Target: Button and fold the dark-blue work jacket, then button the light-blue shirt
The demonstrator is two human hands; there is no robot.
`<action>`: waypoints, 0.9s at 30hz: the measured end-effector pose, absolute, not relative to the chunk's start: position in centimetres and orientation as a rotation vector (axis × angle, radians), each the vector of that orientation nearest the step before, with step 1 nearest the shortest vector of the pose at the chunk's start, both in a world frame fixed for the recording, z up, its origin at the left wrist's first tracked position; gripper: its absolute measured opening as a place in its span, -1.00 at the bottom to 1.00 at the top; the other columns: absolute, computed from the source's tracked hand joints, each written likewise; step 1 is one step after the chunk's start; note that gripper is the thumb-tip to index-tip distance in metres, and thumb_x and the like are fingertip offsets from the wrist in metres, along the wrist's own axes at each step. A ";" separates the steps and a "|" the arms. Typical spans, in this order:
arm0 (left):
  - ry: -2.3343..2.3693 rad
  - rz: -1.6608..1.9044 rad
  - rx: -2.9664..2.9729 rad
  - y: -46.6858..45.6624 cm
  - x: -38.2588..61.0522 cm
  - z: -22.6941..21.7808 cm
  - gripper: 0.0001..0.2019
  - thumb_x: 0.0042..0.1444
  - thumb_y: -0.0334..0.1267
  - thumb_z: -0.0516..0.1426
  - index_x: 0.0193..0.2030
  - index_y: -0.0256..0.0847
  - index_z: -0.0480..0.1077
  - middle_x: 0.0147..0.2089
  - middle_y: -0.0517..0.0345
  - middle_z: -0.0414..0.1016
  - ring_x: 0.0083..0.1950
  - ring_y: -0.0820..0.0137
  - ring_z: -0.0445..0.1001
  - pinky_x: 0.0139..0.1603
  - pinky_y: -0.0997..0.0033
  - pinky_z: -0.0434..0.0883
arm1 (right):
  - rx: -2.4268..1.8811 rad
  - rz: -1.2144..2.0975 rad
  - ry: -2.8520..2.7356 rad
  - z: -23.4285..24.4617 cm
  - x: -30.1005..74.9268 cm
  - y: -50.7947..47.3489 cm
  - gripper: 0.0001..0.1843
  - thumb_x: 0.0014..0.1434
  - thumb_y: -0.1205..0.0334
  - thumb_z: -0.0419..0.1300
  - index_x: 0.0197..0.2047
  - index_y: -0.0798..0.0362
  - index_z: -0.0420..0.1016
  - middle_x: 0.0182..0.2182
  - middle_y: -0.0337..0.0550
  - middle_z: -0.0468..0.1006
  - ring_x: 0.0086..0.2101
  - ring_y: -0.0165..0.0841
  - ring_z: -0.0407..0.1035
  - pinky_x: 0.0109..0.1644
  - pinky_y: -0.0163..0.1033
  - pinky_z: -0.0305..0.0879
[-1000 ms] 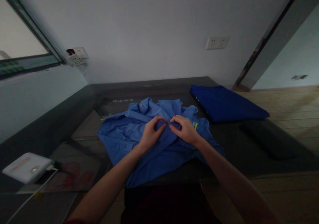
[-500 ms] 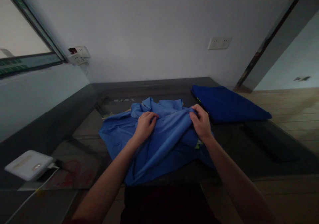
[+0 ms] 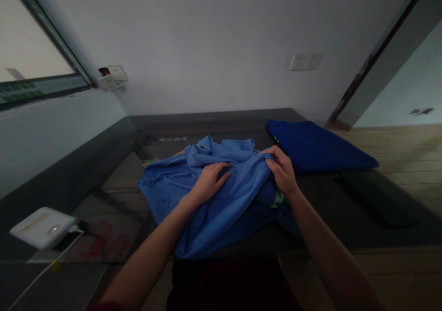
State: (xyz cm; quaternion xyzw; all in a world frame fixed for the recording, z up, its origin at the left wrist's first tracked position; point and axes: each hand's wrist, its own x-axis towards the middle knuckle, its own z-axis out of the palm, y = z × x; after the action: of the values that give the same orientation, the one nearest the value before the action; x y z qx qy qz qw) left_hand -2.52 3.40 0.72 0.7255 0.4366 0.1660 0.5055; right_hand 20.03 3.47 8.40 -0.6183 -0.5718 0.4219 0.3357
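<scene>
A: Only the head view to go on here. What's changed?

B: The hands have split up. A second ago both were together mid-shirt; now the right hand (image 3: 283, 170) is over at the shirt's right side, while the left hand (image 3: 211, 182) is on the middle of it. The blue shirt (image 3: 203, 235) itself is still on the counter (image 3: 207, 122), right in front of the person.

A: So what does that do for the work?

B: The cloth between the hands is drawn out now instead of bunched at one spot, so I'd call it straightening — though the rest is pretty rumpled, collar end especially.

A: How's the grip?

B: Right one's closed on a fold of the shirt, thumb against fingers. Left one's narrow, thumb and forefinger a little apart, resting on the cloth. Can't tell if it's pinching anything underneath.

A: Any containers?

B: None I can make out, and I can't see into any pocket. Nearest thing to "something in something" is the white cable (image 3: 34, 282) plugged into the white unit (image 3: 43, 228) at the counter's left. There's also a darker blue bundle (image 3: 317, 147) lying flat beyond the right hand, and a black slab (image 3: 378, 200) nearer the person — too dark to say what it is.
</scene>
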 end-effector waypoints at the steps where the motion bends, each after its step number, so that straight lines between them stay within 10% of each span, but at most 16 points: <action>1: 1.051 0.398 1.750 3.4 -2.5 0.8 -0.73 0.22 -0.17 0.05 0.01 -0.18 0.34 -0.04 0.01 0.46 -0.01 0.24 0.42 0.06 0.17 0.35 | -1.602 1.100 -1.497 8.4 20.1 3.5 -0.87 0.12 0.18 0.01 -0.32 0.01 0.34 -0.39 -0.19 0.39 -0.31 -0.28 0.32 -0.22 -0.19 0.21; 7: 1.112 0.477 1.715 3.6 -2.4 2.2 -0.85 0.14 -0.23 0.13 -0.16 -0.20 0.33 -0.15 0.04 0.42 -0.10 0.28 0.41 -0.06 0.30 0.39 | -1.755 0.974 -1.528 7.6 20.5 3.8 -0.89 0.13 0.20 0.05 -0.41 0.02 0.29 -0.46 -0.23 0.37 -0.39 -0.33 0.30 -0.28 -0.23 0.23; 16: 1.190 0.616 1.569 3.4 -2.3 3.1 -0.86 0.17 -0.31 0.07 -0.11 -0.18 0.32 -0.15 0.12 0.49 -0.11 0.36 0.46 -0.05 0.37 0.38 | -1.621 0.505 -1.980 8.5 17.8 3.5 -0.63 0.17 0.45 -0.03 0.00 -0.01 0.38 -0.03 -0.08 0.47 0.04 -0.22 0.30 0.21 0.04 0.08; 27: 1.142 0.760 1.632 2.3 -1.9 3.0 -0.86 0.19 -0.36 0.05 -0.11 -0.17 0.27 -0.17 0.13 0.46 -0.12 0.39 0.46 -0.05 0.41 0.38 | -1.852 1.234 -2.010 7.1 17.5 2.7 -0.67 0.09 -0.06 0.25 -0.35 0.06 0.43 -0.43 -0.19 0.50 -0.37 -0.29 0.38 -0.29 -0.26 0.20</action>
State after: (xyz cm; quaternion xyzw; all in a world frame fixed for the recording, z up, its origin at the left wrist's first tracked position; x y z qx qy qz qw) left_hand -1.86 2.29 3.05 0.6700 0.4689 0.3119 0.4837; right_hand 17.47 2.74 7.06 -0.6160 -0.6685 0.4106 0.0713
